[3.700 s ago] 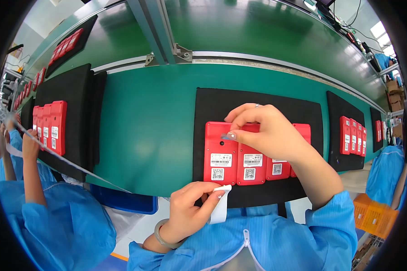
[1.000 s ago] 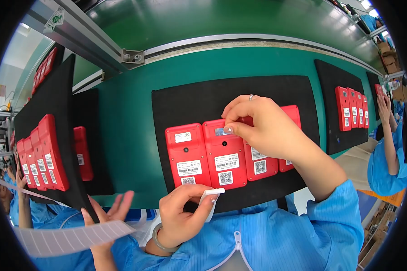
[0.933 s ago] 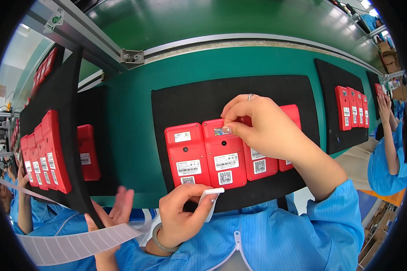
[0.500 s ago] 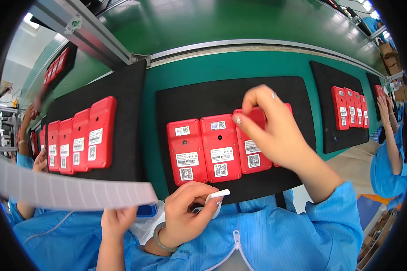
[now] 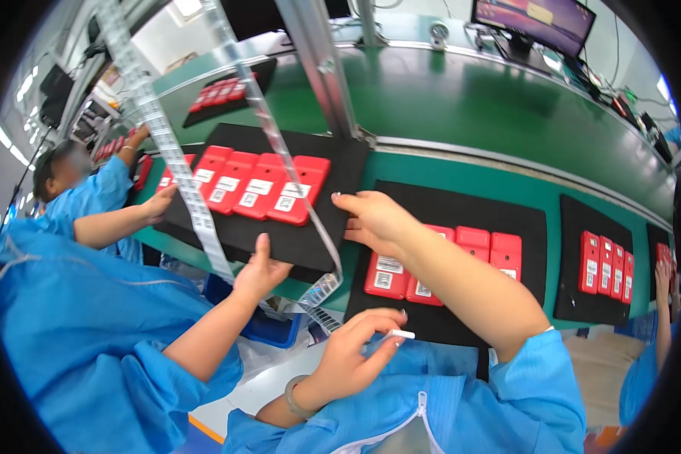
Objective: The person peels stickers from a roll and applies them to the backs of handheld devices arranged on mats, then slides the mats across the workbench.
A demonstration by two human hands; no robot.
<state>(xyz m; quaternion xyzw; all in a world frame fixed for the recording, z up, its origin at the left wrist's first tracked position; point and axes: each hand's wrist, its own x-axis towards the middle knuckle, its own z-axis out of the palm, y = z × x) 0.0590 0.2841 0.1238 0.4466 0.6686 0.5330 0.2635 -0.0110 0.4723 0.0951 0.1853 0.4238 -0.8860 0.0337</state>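
Several red devices with white labels lie in a row on a black foam mat in front of me. My left hand pinches a small white rolled piece below the mat's near edge. My right hand reaches left across the devices to the edge of a neighbouring black mat, its fingers apart, with nothing visible in them. That mat carries several red devices and is held by the co-worker's two hands. My right forearm hides part of my own row.
A co-worker in blue is at my left. Long label strips hang before that mat. A blue bin is below. Another mat with red devices lies right. A metal post and a monitor stand behind.
My right hand has moved left from the row's top to the neighbouring mat's edge. The view has swung left. The co-worker's mat has come nearer mine, and the strips now hang upright.
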